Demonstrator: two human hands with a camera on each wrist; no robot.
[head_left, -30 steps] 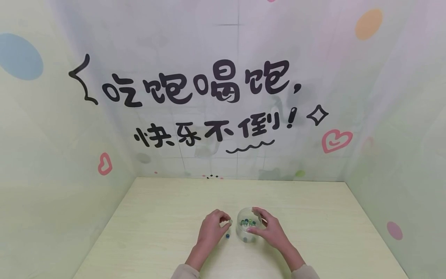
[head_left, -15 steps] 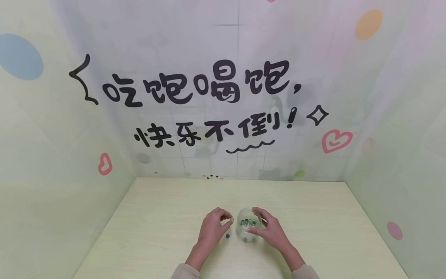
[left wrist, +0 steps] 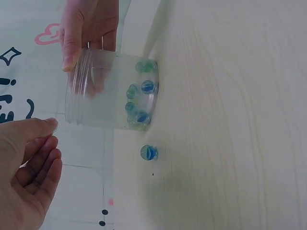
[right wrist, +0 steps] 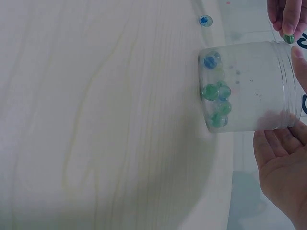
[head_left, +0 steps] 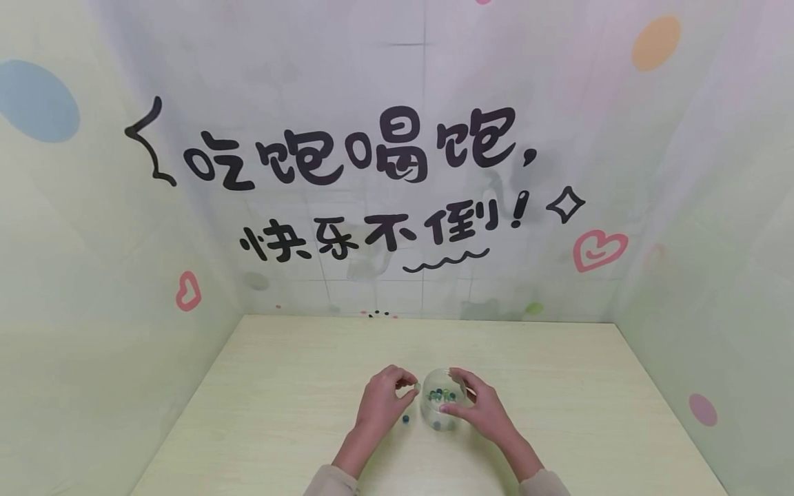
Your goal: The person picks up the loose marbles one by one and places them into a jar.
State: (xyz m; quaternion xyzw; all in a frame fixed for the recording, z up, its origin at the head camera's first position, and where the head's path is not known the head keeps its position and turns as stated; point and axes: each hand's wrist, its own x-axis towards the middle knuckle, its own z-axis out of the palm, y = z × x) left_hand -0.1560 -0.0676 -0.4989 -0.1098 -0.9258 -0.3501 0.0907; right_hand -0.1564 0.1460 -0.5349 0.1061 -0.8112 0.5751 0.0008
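A clear plastic jar (head_left: 436, 417) stands upright on the table, lidless, with several blue and green glass marbles (right wrist: 211, 92) at its bottom. My right hand (head_left: 485, 411) grips the jar at its right side, thumb in front and fingers behind, near the threaded rim. Between thumb and fingertips, my left hand (head_left: 383, 399) pinches a green marble (right wrist: 288, 39), just left of the jar's mouth at rim height. In the left wrist view that marble is mostly hidden behind the thumb. A blue marble (left wrist: 148, 153) lies on the table left of the jar, below my left hand.
The pale wood-grain table (head_left: 298, 358) is enclosed by a printed back wall (head_left: 347, 83) and side walls with hearts, dots and large black characters. The jar and loose marble sit near the middle of the table's front half.
My left hand has moved slightly up and to the right with the green marble, closer to the jar's rim. My right hand and the jar have stayed in place.
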